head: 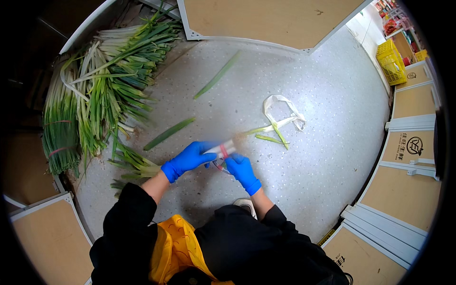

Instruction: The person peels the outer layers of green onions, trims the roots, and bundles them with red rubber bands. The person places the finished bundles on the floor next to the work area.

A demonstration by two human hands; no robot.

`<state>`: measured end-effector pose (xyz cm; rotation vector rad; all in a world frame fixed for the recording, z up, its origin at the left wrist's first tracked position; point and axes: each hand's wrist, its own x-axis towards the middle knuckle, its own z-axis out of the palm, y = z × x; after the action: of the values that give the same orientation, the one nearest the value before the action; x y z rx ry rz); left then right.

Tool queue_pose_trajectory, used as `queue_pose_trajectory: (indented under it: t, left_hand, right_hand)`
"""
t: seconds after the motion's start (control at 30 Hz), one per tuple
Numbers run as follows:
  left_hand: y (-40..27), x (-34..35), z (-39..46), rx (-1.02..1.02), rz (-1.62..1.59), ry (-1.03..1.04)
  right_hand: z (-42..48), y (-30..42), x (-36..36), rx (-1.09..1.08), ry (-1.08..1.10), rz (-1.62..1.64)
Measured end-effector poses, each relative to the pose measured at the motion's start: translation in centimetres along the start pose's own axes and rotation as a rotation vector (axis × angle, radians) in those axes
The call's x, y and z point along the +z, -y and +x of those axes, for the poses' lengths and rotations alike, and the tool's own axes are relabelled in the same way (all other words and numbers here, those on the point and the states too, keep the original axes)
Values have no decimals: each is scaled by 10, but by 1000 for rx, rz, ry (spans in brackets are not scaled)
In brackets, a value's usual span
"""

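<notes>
My left hand [192, 158], in a blue glove, is closed around the white stems of a small bunch of leeks or large green onions [215, 151]. The roots point up and right, and the green leaves pass behind my left forearm. My right hand [240, 169], also gloved in blue, pinches a red band [223, 151] that lies around the stems near the root end. A thin loop hangs below the bunch between my hands; what it is made of is unclear.
At the left lie a large heap of green onions [107, 78] and a banded bundle [60, 124]. Loose leaves [169, 133] and a white strap-like strip [281, 123] lie on the speckled floor. Panelled stands line both sides; a yellow crate [390, 62] stands far right.
</notes>
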<state>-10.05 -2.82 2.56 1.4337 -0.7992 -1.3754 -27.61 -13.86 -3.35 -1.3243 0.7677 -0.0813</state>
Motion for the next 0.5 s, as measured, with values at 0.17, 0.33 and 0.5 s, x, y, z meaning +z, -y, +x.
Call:
queue_pose_trajectory:
  t: [0.17, 0.33, 0.5]
  left_hand:
    - [-17, -12, -14, -310, -175, 241]
    - [-44, -30, -17, -386, -166, 351]
    - [-45, -33, -10, -235, 131, 163]
  right_hand:
    - [2, 23, 0, -142, 159, -98]
    - [4, 29, 13, -147, 170, -11]
    - [0, 27, 35, -191, -109, 396]
